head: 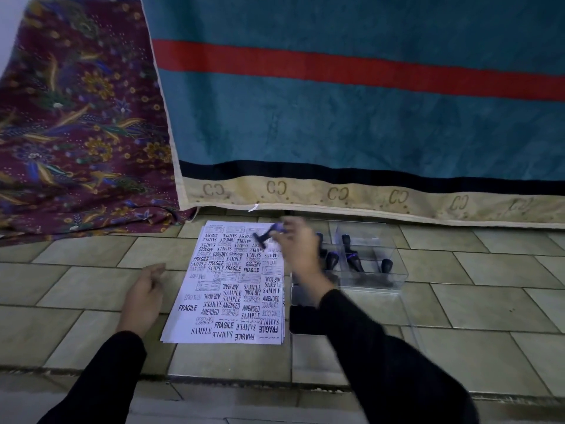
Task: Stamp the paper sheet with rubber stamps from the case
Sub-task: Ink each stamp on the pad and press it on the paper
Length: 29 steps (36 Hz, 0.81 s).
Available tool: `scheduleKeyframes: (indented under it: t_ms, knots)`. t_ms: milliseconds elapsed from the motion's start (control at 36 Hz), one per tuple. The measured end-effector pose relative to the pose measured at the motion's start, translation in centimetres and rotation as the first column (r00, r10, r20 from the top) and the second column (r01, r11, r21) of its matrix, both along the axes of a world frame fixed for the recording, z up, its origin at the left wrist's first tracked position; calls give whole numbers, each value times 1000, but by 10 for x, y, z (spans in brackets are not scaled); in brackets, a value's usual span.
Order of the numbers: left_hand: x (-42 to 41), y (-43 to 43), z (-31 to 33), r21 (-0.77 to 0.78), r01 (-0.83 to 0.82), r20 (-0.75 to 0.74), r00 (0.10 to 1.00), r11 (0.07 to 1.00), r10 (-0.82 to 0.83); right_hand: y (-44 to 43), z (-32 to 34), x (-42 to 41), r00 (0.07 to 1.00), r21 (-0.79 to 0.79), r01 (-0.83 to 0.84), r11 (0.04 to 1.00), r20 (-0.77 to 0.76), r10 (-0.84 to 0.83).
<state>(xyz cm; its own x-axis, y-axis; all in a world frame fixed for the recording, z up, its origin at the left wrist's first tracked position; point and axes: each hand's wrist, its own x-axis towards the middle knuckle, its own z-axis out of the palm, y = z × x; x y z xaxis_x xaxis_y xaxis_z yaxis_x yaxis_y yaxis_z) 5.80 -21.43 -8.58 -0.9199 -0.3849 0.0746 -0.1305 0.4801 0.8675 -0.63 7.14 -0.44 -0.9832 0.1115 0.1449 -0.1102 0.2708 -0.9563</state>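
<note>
Beige floor tiles (477,304) carry a white paper sheet (214,301), which lies flat and is crowded with dark stamped words such as SAMPLE, FRAGILE, AIR MAIL and AMENDED, printed at several angles. Above the sheet's far right corner the right hand (301,249) pinches a rubber stamp (265,237) by its bluish handle, the dark stamp head tilted down and to the left, lifted off the paper; hand and stamp are blurred, so the exact finger placement cannot be told. Just right of the sheet stands a clear plastic case (394,281), open on top, with several black-handled stamps (354,263) inside it, some upright and some leaning. Nearer the person, also right of the sheet, a clear flat panel (406,325) lies on the floor, and a dark flat shape shows at its left end, partly behind the right forearm; what it is cannot be told. Left of the sheet, the left hand (146,293) rests on the tiles with fingers loosely curled, holding nothing and not touching the paper. Both arms wear black sleeves. Beyond the sheet hangs a teal blanket (351,127) with a red stripe and a tan border, and to the sheet's far left a maroon floral cloth (79,123) drapes down to the floor.
</note>
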Motion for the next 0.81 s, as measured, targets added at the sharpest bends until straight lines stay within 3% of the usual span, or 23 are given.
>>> scheduleKeyframes:
  t_ms: [56, 139, 250, 333, 417, 639, 750, 806]
  knots:
    - [2, 17, 9, 5, 48, -26, 999, 999, -48, 46, 12, -12, 989, -48, 142, 989, -26, -144]
    - [7, 61, 24, -73, 233, -35, 971, 970, -236, 111, 22, -24, 938, 59, 345, 937, -64, -341]
    - [15, 130, 25, -240, 499, 29, 861, 832, -508, 169, 18, -33, 896, 245, 443, 862, -104, -431]
    - [17, 170, 11, -458, 587, 159, 793, 668, -588, 187, 3, -40, 919, 363, 377, 852, -30, -394]
    - [16, 192, -4, -527, 605, 227, 777, 597, -586, 189, -12, -45, 933, 465, 298, 834, 43, -357]
    - [16, 202, -13, -518, 588, 239, 797, 621, -555, 182, -25, -52, 951, 584, 128, 802, 156, -266]
    - [16, 203, -11, -526, 602, 276, 789, 601, -550, 181, -11, -55, 953, 775, -9, 632, 197, -228]
    - [15, 203, -10, -522, 611, 287, 783, 595, -552, 181, -6, -57, 952, 790, -61, 610, 231, -203]
